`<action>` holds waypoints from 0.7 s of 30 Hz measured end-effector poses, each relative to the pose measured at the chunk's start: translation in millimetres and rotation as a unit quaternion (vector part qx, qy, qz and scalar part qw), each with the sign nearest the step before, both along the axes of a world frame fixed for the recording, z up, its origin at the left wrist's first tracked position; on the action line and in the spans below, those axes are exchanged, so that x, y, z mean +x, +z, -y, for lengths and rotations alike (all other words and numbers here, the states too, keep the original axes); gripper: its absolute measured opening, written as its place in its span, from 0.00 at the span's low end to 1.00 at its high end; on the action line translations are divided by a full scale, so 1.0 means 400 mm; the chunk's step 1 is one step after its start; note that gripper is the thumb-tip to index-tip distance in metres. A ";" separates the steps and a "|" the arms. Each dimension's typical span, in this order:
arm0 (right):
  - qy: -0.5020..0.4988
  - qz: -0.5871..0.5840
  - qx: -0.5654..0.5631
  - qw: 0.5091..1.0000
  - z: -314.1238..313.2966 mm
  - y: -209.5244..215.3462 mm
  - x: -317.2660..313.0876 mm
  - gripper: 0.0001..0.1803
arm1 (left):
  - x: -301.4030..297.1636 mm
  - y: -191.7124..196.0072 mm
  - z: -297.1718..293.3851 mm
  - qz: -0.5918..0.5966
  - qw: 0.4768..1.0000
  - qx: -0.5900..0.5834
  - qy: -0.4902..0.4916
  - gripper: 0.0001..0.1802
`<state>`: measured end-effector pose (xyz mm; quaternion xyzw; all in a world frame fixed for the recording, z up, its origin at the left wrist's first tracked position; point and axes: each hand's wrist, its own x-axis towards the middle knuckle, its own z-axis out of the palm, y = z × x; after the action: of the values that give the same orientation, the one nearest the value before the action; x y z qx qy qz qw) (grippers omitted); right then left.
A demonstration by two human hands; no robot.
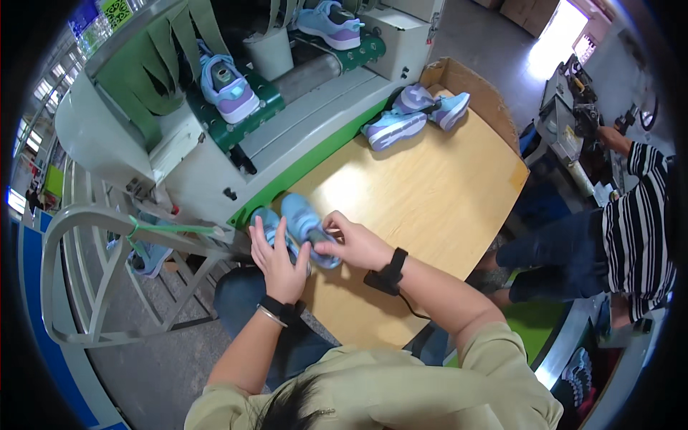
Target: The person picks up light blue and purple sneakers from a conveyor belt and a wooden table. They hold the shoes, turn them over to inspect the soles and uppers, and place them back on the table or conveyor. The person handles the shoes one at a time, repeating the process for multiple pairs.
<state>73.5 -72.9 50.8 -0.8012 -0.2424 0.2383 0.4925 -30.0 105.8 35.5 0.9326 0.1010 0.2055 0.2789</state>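
Observation:
Two light blue sneakers lie side by side at the near left corner of a wooden table [430, 201]. My left hand [278, 261] rests on the left sneaker [266, 223], fingers spread over it. My right hand [356, 242] pinches the heel end of the right sneaker [304, 223]. Both wrists carry black bands.
Three more blue and lilac sneakers [412, 115] lie at the table's far corner beside a cardboard wall [473, 86]. A white and green conveyor machine [287, 129] carries sneakers [228, 84] on green plates. A person in a striped shirt [638, 229] works at the right.

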 end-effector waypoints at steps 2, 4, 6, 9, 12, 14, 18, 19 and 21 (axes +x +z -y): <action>-0.021 0.080 -0.005 0.997 -0.013 -0.005 0.120 0.27 | 0.002 -0.008 -0.011 0.016 0.999 0.031 -0.033 0.30; -0.107 0.348 -0.037 0.931 -0.017 -0.031 0.303 0.28 | 0.004 -0.009 -0.013 -0.001 0.997 0.072 -0.038 0.28; -0.176 0.427 -0.153 0.874 0.006 -0.017 0.474 0.32 | 0.004 -0.012 -0.010 -0.002 0.996 0.079 -0.037 0.26; -0.259 0.421 -0.303 0.815 0.132 -0.192 0.546 0.38 | 0.018 -0.028 -0.008 0.015 0.997 0.053 -0.056 0.26; -0.293 0.343 -0.276 0.849 0.078 -0.147 0.433 0.46 | -0.013 -0.029 -0.030 0.009 0.998 0.055 -0.030 0.24; -0.378 0.236 -0.213 0.869 0.114 -0.095 0.393 0.46 | -0.018 -0.028 -0.024 0.008 0.998 0.054 -0.031 0.24; -0.412 0.296 -0.175 0.844 0.152 -0.140 0.445 0.34 | 0.002 -0.031 -0.015 0.017 0.998 0.050 -0.042 0.25; -0.388 0.276 -0.184 0.860 0.170 -0.156 0.444 0.31 | 0.004 -0.030 -0.011 0.021 0.998 0.048 -0.046 0.25; -0.324 0.237 -0.199 0.894 0.158 -0.145 0.434 0.26 | 0.004 -0.031 -0.017 0.000 0.998 0.037 -0.044 0.29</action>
<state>246.9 -136.2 -7.3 -0.9492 -0.0262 -0.0886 0.3007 -28.5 112.7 23.1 0.9459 0.0520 0.1965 0.2531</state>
